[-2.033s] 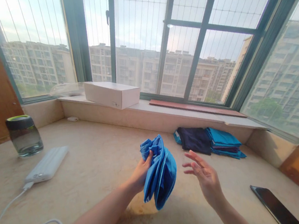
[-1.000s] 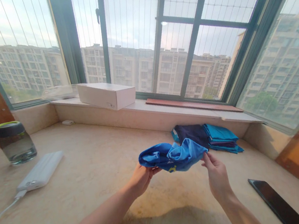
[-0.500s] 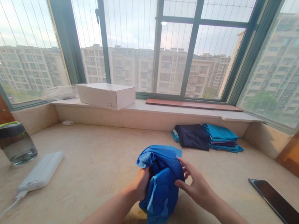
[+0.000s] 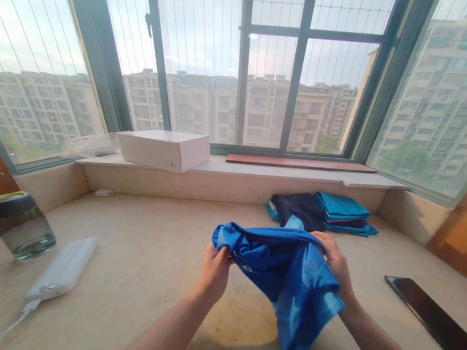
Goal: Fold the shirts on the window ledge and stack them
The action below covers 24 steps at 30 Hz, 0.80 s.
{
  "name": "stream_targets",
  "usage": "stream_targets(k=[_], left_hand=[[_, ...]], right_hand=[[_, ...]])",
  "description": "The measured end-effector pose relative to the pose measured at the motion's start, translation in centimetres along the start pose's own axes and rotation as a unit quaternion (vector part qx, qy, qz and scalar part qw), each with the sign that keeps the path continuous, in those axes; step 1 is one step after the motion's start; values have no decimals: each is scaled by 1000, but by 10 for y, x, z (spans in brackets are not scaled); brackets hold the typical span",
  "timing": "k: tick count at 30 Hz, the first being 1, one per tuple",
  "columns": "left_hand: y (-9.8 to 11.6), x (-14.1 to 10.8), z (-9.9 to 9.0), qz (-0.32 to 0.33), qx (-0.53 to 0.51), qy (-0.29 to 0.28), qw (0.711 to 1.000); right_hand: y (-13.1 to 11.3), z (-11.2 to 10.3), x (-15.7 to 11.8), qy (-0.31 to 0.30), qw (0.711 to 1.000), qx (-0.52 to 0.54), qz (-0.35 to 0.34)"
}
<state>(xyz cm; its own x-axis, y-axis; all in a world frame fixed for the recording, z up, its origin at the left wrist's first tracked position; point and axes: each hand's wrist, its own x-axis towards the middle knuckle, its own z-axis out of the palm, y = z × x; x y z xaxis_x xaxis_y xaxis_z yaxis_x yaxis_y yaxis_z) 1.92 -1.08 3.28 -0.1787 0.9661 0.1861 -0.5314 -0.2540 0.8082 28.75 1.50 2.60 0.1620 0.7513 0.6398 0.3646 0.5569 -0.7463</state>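
Observation:
A crumpled blue cloth (image 4: 282,266), perhaps a garment, hangs between my two hands above the beige stone surface (image 4: 149,255). My left hand (image 4: 216,269) pinches its upper left edge. On the opposite side, my right hand (image 4: 334,259) is closed on the upper right edge, its fingers partly behind the fabric. Folds cover most of the cloth, and a small white mark shows near the left. One loose end droops low towards the front. Beyond my right hand lie folded dark cloths (image 4: 296,210) and a stack of folded teal cloths (image 4: 344,212).
At left stand a water bottle (image 4: 20,226) and a white power bank (image 4: 63,269) with a white cable (image 4: 4,331). A black phone (image 4: 427,307) lies at right. On the window ledge sit a white box (image 4: 165,149) and a reddish board (image 4: 301,163).
My hands have moved apart, spreading the bunched blue cloth sideways. My right hand, earlier with fingers spread against the cloth, has moved right and now grips its edge.

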Motion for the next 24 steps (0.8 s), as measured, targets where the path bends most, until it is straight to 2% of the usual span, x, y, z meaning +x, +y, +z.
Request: stream_targets(k=[4, 6, 7, 8, 11, 12, 13, 14, 15, 17, 18, 20, 22, 24], left_hand=[[6, 5, -1, 21, -17, 19, 999], [8, 7, 0, 29, -29, 37, 998], [8, 7, 1, 28, -31, 44, 998], [8, 7, 1, 26, -29, 53, 998], [9, 8, -4, 21, -22, 76, 997], [11, 10, -7, 23, -23, 83, 996], [13, 14, -11, 31, -25, 90, 995], [16, 18, -14, 49, -28, 97, 994], [20, 22, -18, 77, -31, 104, 991], [27, 32, -24, 141, -29, 115, 983], [30, 35, -26, 165, -22, 116, 979], [32, 38, -29, 175, 14, 99, 979], [28, 33, -32, 146, 90, 37, 984], [21, 23, -33, 114, 201, -66, 971]], right_hand=[[4, -9, 1, 35, 982, 137, 121], [-2, -10, -5, 30, 966, 217, 140], [-7, -10, -9, 1, 960, 241, 139], [-13, -9, -13, -57, 956, 254, 133], [-30, -7, -21, -291, 923, 230, 101], [-33, -7, -22, -316, 919, 213, 97], [-35, -7, -20, -293, 929, 201, 101], [-35, -8, -17, -218, 950, 196, 110], [-34, -9, -13, -118, 965, 197, 125], [-28, -11, -1, 70, 962, 215, 155], [-25, -12, 4, 124, 952, 224, 168], [-19, -12, 12, 152, 944, 213, 201], [-17, -7, 13, 106, 954, 157, 233], [-17, 2, 4, 29, 965, 111, 236]])
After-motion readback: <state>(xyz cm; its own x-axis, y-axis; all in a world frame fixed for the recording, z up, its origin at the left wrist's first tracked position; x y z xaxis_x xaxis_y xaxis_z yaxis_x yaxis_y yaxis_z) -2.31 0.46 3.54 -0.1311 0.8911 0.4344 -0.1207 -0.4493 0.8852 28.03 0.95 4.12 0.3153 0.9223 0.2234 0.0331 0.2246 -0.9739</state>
